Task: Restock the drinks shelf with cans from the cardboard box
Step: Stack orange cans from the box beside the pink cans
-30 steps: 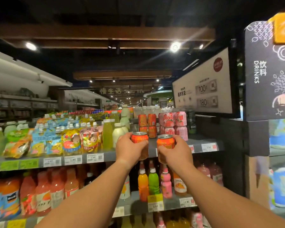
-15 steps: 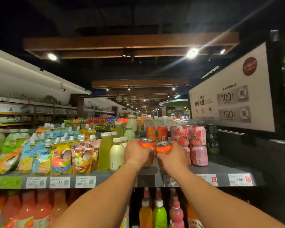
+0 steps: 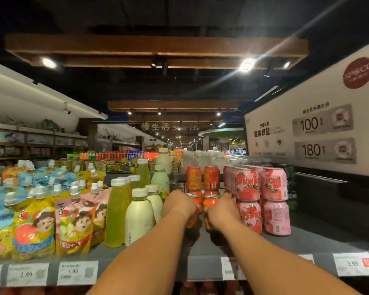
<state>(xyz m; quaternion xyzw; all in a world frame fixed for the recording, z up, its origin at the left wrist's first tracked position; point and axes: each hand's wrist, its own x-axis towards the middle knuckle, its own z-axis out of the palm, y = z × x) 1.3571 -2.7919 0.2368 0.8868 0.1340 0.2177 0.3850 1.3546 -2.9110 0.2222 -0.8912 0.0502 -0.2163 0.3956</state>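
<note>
Our left hand (image 3: 180,206) and right hand (image 3: 223,212) each grip an orange aluminium can (image 3: 193,200), lowering them onto the grey shelf (image 3: 307,241); next we release.

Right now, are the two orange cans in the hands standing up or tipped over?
Standing up. The left can and the right can show their silver tops facing up, held in the left hand and right hand on the shelf.

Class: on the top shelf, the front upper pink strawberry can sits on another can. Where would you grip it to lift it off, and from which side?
Grip the upper pink strawberry can round its upright body from the front, thumb and fingers on its sides. Its front faces the aisle; the neighbouring pink can crowds one side.
</note>
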